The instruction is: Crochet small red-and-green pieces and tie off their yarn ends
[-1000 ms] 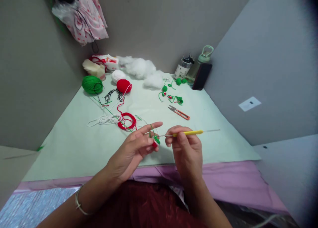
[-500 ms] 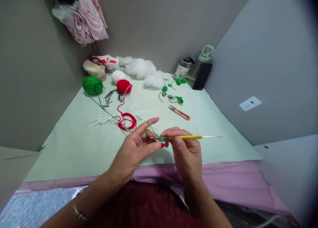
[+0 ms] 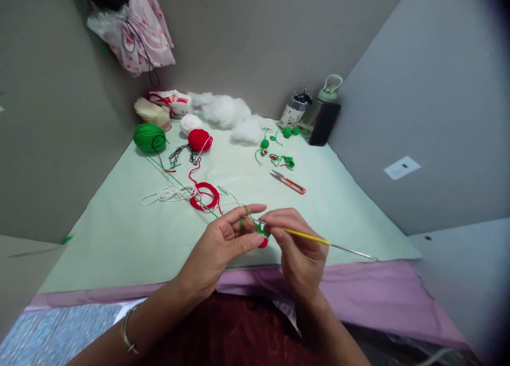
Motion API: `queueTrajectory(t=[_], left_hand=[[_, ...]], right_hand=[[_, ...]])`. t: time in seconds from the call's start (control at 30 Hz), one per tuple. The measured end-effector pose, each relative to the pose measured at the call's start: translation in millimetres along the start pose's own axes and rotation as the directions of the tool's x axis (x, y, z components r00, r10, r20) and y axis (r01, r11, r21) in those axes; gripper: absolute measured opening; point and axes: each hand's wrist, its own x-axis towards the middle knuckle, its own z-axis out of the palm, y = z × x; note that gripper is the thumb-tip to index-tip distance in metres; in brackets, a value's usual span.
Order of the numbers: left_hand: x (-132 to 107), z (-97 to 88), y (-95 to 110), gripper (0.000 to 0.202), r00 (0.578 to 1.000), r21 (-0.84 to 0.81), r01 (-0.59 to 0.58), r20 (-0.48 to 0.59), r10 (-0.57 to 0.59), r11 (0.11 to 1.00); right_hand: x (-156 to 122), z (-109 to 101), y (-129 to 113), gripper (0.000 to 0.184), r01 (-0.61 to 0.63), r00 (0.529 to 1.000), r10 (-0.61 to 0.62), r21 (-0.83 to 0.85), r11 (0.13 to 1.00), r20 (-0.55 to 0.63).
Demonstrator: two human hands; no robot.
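My left hand [image 3: 223, 244] pinches a small red and green crochet piece [image 3: 262, 237], with green yarn [image 3: 187, 188] looped over its raised forefinger. My right hand [image 3: 297, 241] grips a crochet hook [image 3: 319, 239] with a yellow handle; its tip meets the piece, and its metal tail points down to the right. The green strand runs back across the pale green mat [image 3: 119, 222] to a green yarn ball [image 3: 149, 137].
On the mat lie a red yarn ball [image 3: 200, 139], a white ball [image 3: 190, 124], loose red yarn [image 3: 205, 195], white yarn [image 3: 165, 194], orange snips [image 3: 289, 182], small green pieces [image 3: 281, 159] and white stuffing [image 3: 229, 112]. Bottles [image 3: 314, 111] stand in the far corner. A pink bag [image 3: 135, 34] hangs on the wall.
The hook's tail has swung from pointing level to pointing down and right. Both hands have closed together on the piece, and the left forefinger has come down a little.
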Motion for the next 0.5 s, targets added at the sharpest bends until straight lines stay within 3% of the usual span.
queueTrajectory(t=[0.13, 0.3, 0.4, 0.5], left_hand=[[-0.7, 0.0, -0.9, 0.039, 1.0, 0.01, 0.0, 0.005, 0.0, 1.0], [-1.6, -1.7, 0.5, 0.043, 1.0, 0.007, 0.012, 0.013, -0.012, 1.0], [-1.7, -1.8, 0.9, 0.041, 1.0, 0.011, 0.01, 0.016, -0.01, 1.0], [-1.7, -0.6, 1.7, 0.026, 1.0, -0.003, -0.016, -0.003, 0.016, 1.0]], right_hand=[[-0.9, 1.1, 2.5, 0.013, -0.048, 0.997, 0.051, 0.056, 0.997, -0.053], [-0.5, -2.2, 5.0, 0.013, -0.171, 0.985, 0.173, 0.161, 0.972, 0.001], [-0.5, -4.4, 4.3, 0.014, -0.186, 0.982, 0.186, 0.201, 0.962, 0.02], [-0.6, -5.6, 2.4, 0.015, -0.166, 0.986, 0.168, 0.221, 0.961, 0.007]])
